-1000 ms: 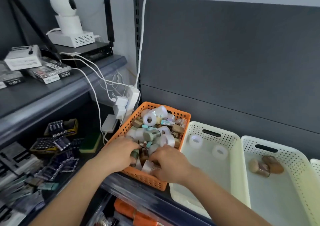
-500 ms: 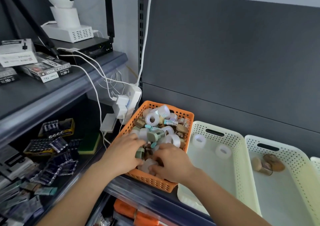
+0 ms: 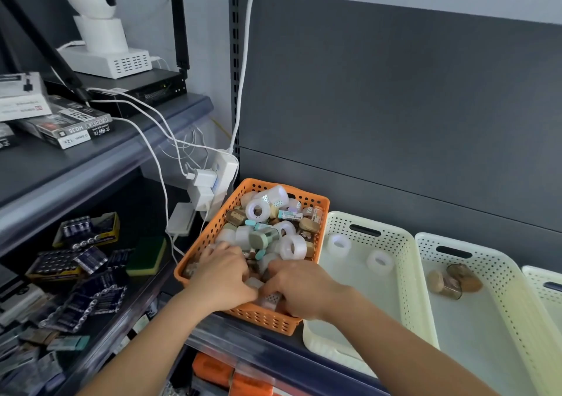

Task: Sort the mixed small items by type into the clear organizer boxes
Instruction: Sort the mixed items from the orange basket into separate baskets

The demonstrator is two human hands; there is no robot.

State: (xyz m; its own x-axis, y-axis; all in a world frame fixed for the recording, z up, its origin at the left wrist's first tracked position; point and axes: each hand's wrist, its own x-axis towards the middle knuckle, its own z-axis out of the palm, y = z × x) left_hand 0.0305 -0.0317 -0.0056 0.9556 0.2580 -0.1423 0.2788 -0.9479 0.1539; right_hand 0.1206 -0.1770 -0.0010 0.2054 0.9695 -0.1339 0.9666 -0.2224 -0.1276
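Both in orange basket (image 3: 203,239): left hand (image 3: 223,278), right hand (image 3: 302,289); fingers (image 3: 275,270) half-buried, grip unclear

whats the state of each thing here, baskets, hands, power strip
orange basket, heaped with mixed small items
left hand, fingers curled among the items, grip hidden
right hand, fingers curled among the items, grip hidden
first cream basket, holds two clear tape rolls lying apart
second cream basket, holds a few brown items
third cream basket, corner only, contents unseen
power strip, hanging, white chargers plugged in
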